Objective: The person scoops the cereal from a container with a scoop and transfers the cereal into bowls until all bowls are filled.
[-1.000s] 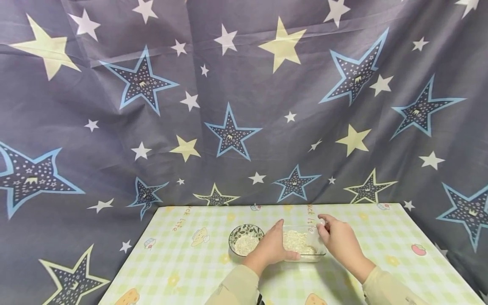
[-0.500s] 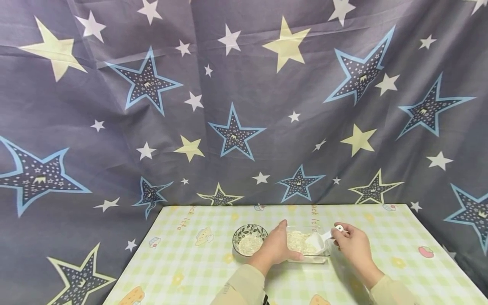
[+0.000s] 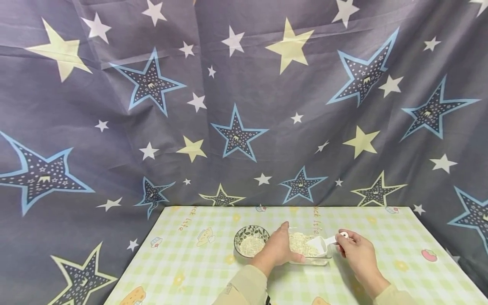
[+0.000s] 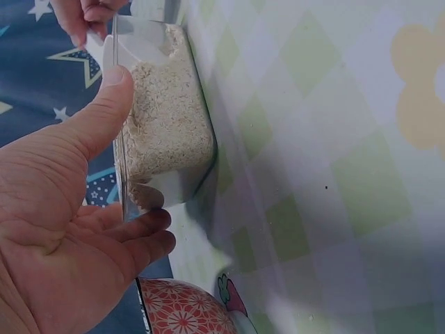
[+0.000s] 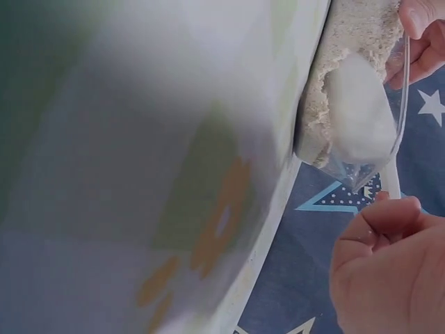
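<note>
A clear rectangular glass container (image 3: 318, 261) holds pale oat-like flakes (image 4: 170, 111). My left hand (image 3: 277, 247) grips its left end, with the thumb at the near rim and the fingers round the end wall. My right hand (image 3: 357, 253), at the container's right, pinches the handle of a white scoop (image 3: 320, 244). The scoop's head lies inside the container, dug into the flakes; in the right wrist view the scoop head (image 5: 358, 104) shows through the glass. Just left of my left hand stands a patterned bowl (image 3: 241, 237) with more pale flakes in it.
A green-and-white checked cloth (image 3: 198, 271) with printed pictures covers the table. Behind the table hangs a dark star-patterned curtain (image 3: 213, 169). The bowl's outside (image 4: 184, 309) is red with white flowers in the left wrist view.
My right hand has drawn back to the right, and the scoop's head, hidden earlier, now shows, sitting flatter in the flakes than half a second ago. My left hand keeps its grip.
</note>
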Tool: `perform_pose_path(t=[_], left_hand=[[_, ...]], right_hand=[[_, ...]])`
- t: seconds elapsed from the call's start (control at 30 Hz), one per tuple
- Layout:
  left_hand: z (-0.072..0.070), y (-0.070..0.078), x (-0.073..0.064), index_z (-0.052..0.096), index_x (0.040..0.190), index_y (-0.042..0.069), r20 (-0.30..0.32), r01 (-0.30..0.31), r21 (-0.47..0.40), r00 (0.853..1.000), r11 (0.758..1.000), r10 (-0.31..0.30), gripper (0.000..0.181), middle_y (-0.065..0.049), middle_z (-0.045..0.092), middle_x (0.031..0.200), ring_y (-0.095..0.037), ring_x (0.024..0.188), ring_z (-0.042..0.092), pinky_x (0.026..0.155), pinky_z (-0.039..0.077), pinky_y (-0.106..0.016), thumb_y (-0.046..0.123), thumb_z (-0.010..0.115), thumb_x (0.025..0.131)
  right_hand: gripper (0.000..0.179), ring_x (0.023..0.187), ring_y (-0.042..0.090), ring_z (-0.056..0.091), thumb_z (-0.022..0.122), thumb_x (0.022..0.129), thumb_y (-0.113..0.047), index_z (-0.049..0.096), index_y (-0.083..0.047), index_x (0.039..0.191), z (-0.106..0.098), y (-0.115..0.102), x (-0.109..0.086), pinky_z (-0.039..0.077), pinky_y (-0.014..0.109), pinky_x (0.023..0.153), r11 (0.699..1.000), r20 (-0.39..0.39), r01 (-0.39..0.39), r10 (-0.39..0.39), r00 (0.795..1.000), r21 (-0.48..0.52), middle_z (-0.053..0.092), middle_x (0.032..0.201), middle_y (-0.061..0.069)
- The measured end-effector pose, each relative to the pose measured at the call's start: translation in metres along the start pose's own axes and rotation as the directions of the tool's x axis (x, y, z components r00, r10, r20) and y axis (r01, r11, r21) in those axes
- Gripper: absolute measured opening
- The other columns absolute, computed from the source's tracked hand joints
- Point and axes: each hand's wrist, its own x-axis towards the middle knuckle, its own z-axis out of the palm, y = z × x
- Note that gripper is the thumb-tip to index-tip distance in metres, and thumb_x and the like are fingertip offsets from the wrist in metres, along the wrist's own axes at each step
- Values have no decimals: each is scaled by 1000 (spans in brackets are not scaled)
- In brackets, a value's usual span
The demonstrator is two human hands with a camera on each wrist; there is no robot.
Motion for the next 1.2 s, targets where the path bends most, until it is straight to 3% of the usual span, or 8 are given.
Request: perform_pose_path(t=[0.33, 0.67, 0.87, 1.03, 1.2], left_hand=[[1, 0, 0, 29, 167, 2, -9, 10, -10, 1000, 1000, -11, 127, -23, 48, 165, -42, 149, 52, 125, 45, -53, 40, 100, 68], [2, 0, 1, 30, 166, 2, -8, 14, -22, 1000, 1000, -14, 127, -24, 48, 164, -43, 149, 52, 125, 45, -53, 40, 101, 67], [1, 0, 0, 31, 166, 2, -11, 8, -26, 1000, 1000, -8, 127, -23, 50, 163, -43, 148, 52, 124, 46, -54, 39, 101, 67], [0, 1, 0, 31, 166, 3, -13, 8, -29, 1000, 1000, -8, 127, -23, 50, 163, -43, 148, 52, 124, 46, -54, 39, 101, 67], [0, 1, 0, 31, 166, 2, -14, 4, -36, 1000, 999, -4, 126, -24, 50, 162, -44, 147, 53, 124, 46, -54, 38, 101, 67]], right_hand=[[47, 69, -1, 64, 62, 108, -17, 54, 7, 148, -2, -9, -6, 58, 17, 64, 999, -41, 42, -41, 998, 8, 74, 78, -20], [50, 66, -1, 62, 61, 108, -14, 49, 12, 149, -4, 0, -1, 56, 18, 58, 988, -46, -25, 33, 998, 155, 73, 76, -14], [36, 66, -3, 61, 60, 109, -17, 55, 0, 140, -8, 6, 1, 56, 15, 58, 949, 16, -133, 134, 991, 287, 72, 76, -13], [22, 67, -3, 60, 61, 110, -22, 61, -11, 129, -12, 9, 1, 56, 15, 60, 917, 87, -209, 191, 978, 339, 74, 79, -12], [7, 66, -3, 60, 62, 110, -21, 69, -21, 108, -14, 12, 3, 55, 14, 59, 888, 114, -239, 212, 971, 392, 74, 78, -10]])
